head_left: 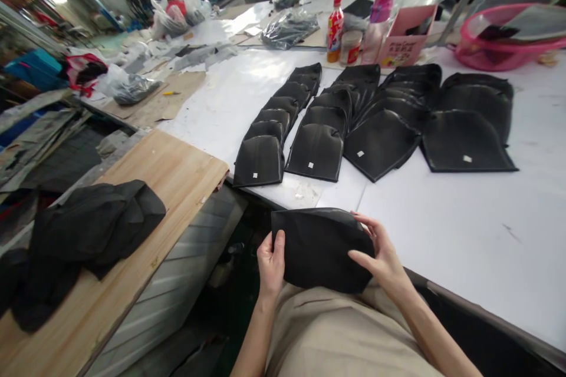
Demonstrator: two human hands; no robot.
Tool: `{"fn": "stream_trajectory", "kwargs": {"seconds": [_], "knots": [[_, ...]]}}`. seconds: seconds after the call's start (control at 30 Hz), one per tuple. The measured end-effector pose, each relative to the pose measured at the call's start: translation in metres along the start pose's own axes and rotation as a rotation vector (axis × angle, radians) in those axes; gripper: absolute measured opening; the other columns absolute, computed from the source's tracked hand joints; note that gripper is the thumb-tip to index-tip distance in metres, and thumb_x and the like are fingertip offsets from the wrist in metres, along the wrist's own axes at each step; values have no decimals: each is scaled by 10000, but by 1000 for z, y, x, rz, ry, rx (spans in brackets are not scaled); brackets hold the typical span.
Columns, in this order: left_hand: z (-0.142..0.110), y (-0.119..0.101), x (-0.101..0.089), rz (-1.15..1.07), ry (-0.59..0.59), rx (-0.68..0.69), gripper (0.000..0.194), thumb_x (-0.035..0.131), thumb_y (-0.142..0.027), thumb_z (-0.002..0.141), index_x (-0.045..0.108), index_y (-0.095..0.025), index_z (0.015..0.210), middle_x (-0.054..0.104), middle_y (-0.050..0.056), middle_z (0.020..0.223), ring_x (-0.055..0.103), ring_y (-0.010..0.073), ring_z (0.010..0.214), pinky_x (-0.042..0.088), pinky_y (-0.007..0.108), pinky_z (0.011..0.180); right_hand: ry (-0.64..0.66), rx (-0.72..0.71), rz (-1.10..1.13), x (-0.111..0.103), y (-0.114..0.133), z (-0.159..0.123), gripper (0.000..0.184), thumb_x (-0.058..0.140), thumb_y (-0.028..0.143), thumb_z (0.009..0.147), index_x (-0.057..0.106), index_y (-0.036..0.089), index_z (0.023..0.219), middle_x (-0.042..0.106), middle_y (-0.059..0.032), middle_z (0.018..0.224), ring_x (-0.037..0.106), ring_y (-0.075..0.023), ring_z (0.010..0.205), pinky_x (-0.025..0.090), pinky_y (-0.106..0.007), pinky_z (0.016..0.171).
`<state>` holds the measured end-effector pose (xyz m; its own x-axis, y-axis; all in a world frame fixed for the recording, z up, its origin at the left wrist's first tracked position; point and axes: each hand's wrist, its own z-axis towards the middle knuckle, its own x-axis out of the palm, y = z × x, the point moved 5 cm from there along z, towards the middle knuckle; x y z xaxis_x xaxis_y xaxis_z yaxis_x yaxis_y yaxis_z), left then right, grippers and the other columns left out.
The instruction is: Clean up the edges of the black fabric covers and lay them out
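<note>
A flat black fabric piece (321,253) with one curved end is held between both hands, over my lap in front of the table edge. My left hand (272,256) pinches its left edge, thumb on top. At its right end, my right hand (378,250) grips the curved edge, with the thumb on the near face and the fingers partly behind. Similar black pieces lie on the white table in several overlapping rows, such as the leftmost row (260,156) and the rightmost stack (466,138). Small white labels show on the front pieces.
A wooden board (177,179) at left bears crumpled black cloth (97,221). Along the back of the white table (477,218) stand a red-labelled bottle (335,32), a glass jar (351,48), a pink box (404,44) and a pink basin (490,53). A yellow cutter (170,93) lies on cardboard.
</note>
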<state>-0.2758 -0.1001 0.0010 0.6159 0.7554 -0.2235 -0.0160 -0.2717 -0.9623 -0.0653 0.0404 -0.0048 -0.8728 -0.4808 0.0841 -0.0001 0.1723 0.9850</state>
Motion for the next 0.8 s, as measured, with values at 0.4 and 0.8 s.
{"fn": "stream_trajectory", "kwargs": {"seconds": [0.4, 0.8], "knots": [[-3, 5, 0, -77, 58, -74, 395, 674, -490, 842, 741, -133, 996, 759, 85, 977, 691, 237, 883, 539, 284, 807, -231, 92, 144, -5, 6, 2, 266, 782, 447, 747, 627, 232, 758, 696, -30, 1008, 610, -220, 928, 462, -311, 829], [2, 11, 4, -88, 9, -96, 456, 618, -579, 849, 708, -132, 856, 702, 44, 755, 633, 176, 710, 505, 252, 693, -198, 138, 127, -2, 5, 2, 285, 737, 467, 798, 606, 217, 758, 668, -21, 900, 566, -180, 788, 437, -277, 710]]}}
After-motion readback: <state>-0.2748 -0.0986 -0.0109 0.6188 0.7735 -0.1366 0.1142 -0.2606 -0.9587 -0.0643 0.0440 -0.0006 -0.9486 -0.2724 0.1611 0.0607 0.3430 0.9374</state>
